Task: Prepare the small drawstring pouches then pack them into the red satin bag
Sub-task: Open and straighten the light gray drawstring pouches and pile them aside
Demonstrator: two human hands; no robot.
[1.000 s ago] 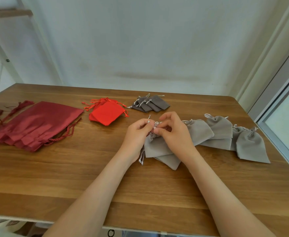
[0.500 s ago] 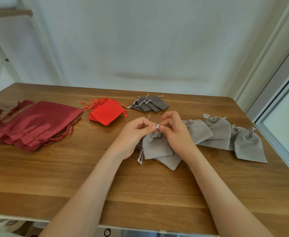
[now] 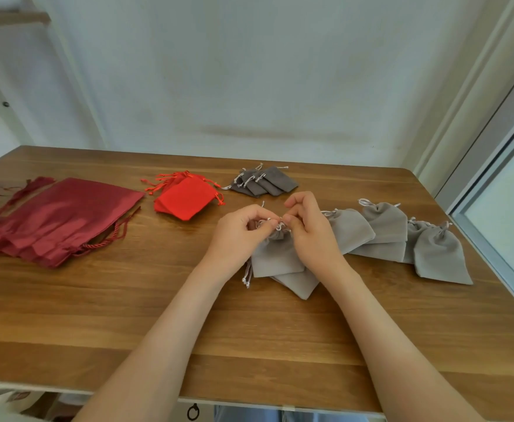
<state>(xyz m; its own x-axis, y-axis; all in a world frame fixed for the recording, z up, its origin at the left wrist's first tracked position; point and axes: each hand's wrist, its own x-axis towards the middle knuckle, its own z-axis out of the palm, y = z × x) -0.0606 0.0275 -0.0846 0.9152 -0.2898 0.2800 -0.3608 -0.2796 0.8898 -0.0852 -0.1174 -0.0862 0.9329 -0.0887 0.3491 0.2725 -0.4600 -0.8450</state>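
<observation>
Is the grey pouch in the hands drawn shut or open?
Shut: pouch neck gathered tight; left hand and right hand pinch its cords.

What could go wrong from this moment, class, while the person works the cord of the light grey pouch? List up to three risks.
1. The left hand and right hand both pinch the thin cord at the neck of the light grey pouch; pulling unevenly could jam or knot it.
2. A second pouch lies under it and could get dragged along.
3. The rightmost pouch sits near the table edge and might be knocked off.
</observation>
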